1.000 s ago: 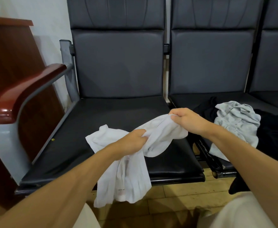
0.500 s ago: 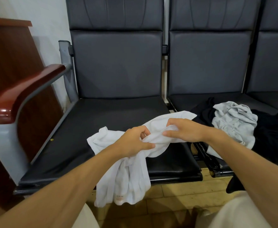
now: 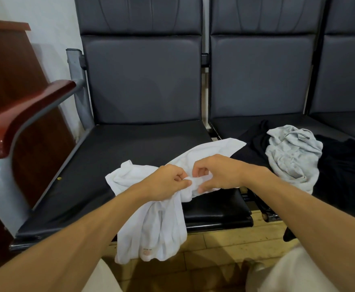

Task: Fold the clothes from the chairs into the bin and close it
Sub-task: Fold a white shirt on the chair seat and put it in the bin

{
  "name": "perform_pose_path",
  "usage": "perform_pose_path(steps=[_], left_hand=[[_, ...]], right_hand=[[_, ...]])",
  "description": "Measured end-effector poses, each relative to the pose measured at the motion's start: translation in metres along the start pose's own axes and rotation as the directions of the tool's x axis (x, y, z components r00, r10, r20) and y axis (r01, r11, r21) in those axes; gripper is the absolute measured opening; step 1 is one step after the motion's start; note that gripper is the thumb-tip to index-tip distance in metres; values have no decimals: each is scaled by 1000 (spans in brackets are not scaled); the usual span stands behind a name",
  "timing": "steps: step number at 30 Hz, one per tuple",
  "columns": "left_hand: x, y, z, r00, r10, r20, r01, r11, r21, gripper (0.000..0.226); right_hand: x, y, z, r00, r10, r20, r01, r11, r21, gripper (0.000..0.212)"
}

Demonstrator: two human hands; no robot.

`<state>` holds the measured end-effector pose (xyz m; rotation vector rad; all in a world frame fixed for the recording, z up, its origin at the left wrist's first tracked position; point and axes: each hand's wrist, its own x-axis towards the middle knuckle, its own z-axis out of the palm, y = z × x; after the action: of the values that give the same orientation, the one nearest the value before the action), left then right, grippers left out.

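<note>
A white garment (image 3: 157,226) lies bunched on the left chair seat (image 3: 100,165), with part of it hanging over the front edge. My left hand (image 3: 168,182) grips a gathered fold of it. Right beside that, my right hand (image 3: 216,173) pinches the same fold, fingers curled. One white end stretches toward the middle seat. On the middle seat lie a crumpled grey garment (image 3: 292,154) and black clothing (image 3: 344,175). No bin is in view.
A red-brown armrest (image 3: 25,114) on a grey frame stands at the left, with a wooden cabinet (image 3: 14,81) behind it. Dark padded backrests (image 3: 142,76) rise behind the seats. Below is a wooden floor (image 3: 225,249).
My right hand has slid left along the white garment to meet the left hand. The free end of the cloth now lies spread toward the middle seat.
</note>
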<state>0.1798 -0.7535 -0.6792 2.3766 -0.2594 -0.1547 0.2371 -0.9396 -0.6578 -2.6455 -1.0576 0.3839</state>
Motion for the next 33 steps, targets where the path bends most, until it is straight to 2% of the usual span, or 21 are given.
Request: perform_pose_path(steps=[4,8,10,16,21,26,30,33], left_hand=[[0,-1,-1,998,-13,58,12,1000,13,32],[-3,-1,0,995,-26,93,28,1000,-14,23],[-4,0,-1,997,-9,70,15,997,-80,11],[-7,8,-1,996,77,-49,-82,991,-109,19],[-13,7,-14,999,-25,-27,15,943,-333,22],[-19,6,-24,991,-128,30,123,824,-554,32],[-19,2,-24,983,-182,15,159,815,-557,27],[-21,-4,-27,981,-191,29,174,810,-561,25]], right_hand=[[2,-6,2,1000,-26,15,26,1000,6,15],[-2,-5,-2,1000,-25,14,24,997,73,14],[-3,-5,-2,1000,-12,-8,12,993,116,18],[-3,-6,-1,997,-45,-65,54,988,143,15],[-7,-7,-8,988,-75,-134,107,961,254,12],[-9,-12,-13,980,-103,-168,159,916,369,15],[-7,-14,-12,966,-80,-247,165,923,348,12],[-7,-3,-11,968,47,-248,14,971,238,5]])
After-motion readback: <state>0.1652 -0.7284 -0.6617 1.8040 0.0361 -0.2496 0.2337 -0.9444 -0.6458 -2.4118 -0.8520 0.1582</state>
